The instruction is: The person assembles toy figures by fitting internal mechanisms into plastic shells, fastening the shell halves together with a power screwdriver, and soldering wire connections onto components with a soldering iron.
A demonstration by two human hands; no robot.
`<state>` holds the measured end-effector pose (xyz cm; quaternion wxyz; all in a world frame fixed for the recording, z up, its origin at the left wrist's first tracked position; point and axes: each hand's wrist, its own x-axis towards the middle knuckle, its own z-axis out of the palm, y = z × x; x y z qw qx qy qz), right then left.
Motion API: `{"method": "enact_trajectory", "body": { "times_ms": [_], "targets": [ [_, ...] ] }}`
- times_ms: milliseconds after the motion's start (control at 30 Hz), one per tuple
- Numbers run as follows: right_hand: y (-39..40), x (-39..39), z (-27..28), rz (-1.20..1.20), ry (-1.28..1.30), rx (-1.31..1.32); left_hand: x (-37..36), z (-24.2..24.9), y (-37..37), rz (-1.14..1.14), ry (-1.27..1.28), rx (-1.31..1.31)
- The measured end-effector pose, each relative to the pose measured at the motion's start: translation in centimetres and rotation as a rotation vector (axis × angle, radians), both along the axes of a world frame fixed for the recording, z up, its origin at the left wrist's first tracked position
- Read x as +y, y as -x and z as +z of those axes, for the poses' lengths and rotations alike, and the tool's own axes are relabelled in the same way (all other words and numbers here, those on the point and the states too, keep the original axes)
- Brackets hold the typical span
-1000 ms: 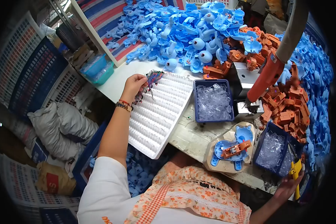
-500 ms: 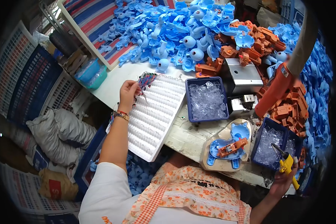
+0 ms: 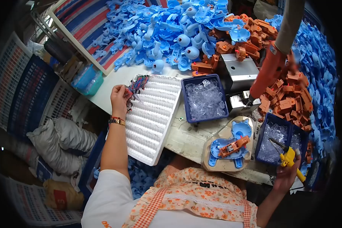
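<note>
My left hand (image 3: 119, 99) is at the upper left edge of a white ridged foam tray (image 3: 152, 117). Its fingers are pinched together on thin coloured wires (image 3: 139, 84), which lie bunched over the tray's corner. In my right hand (image 3: 284, 179) is a yellow soldering gun (image 3: 289, 157), its dark tip pointing up and left over a blue bin of clear plastic pieces (image 3: 272, 138). Left of that bin, a blue plastic toy shell (image 3: 240, 130) rests in a beige fixture (image 3: 209, 148), with an orange-brown part (image 3: 233, 146) lying across it.
Another blue bin (image 3: 185, 102) of clear pieces stands beside the tray. Behind are heaps of blue shells (image 3: 159, 28) and orange-brown parts (image 3: 292, 93). An orange hand tool (image 3: 266, 72) hangs by a metal box (image 3: 239, 70). White sacks (image 3: 77, 138) lie on the left.
The view has shifted slightly, so most things on the table sit farther left. My left hand has moved a little left and down, still at the wires. My right hand keeps the soldering gun.
</note>
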<state>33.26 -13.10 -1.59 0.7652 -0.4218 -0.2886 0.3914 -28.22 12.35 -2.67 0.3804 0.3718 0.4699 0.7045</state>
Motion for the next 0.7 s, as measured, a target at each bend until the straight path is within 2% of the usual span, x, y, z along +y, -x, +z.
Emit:
{"method": "enact_trajectory", "body": {
  "times_ms": [67,167,267,333,433,467,533,600,667,700],
  "targets": [
    [-0.4,-0.1,-0.4,0.095,-0.003,0.003,0.1,-0.2,-0.1,-0.022,0.020,-0.019],
    [0.0,0.0,-0.8,0.114,-0.008,0.017,0.3,-0.9,0.2,-0.046,-0.041,-0.080],
    [0.9,0.2,-0.7,0.066,-0.001,0.045,0.4,-1.6,1.0,-0.113,-0.124,-0.154],
    [1.0,0.2,-1.0,0.055,0.008,0.035,0.4,-2.1,1.9,-0.236,-0.229,-0.338],
    [1.3,0.3,-1.1,0.031,0.023,0.032,-0.1,-0.8,0.7,-0.191,-0.204,-0.367],
    [1.4,0.3,-1.0,0.015,0.027,0.034,-0.2,-0.5,0.9,-0.191,-0.203,-0.364],
    [0.7,-0.1,-1.5,0.045,0.002,0.033,0.1,0.4,1.3,-0.227,-0.121,-0.112],
    [0.7,-0.5,-1.5,0.076,-0.020,0.025,-0.4,3.1,0.3,-0.227,-0.169,-0.054],
    [1.6,-0.8,-1.1,-0.114,0.013,0.029,-2.2,6.6,-1.5,-0.213,-0.218,0.001],
    [1.2,-1.1,-1.5,-0.106,0.012,0.026,-3.5,8.4,-3.2,-0.192,-0.236,0.003]
  ]
}}
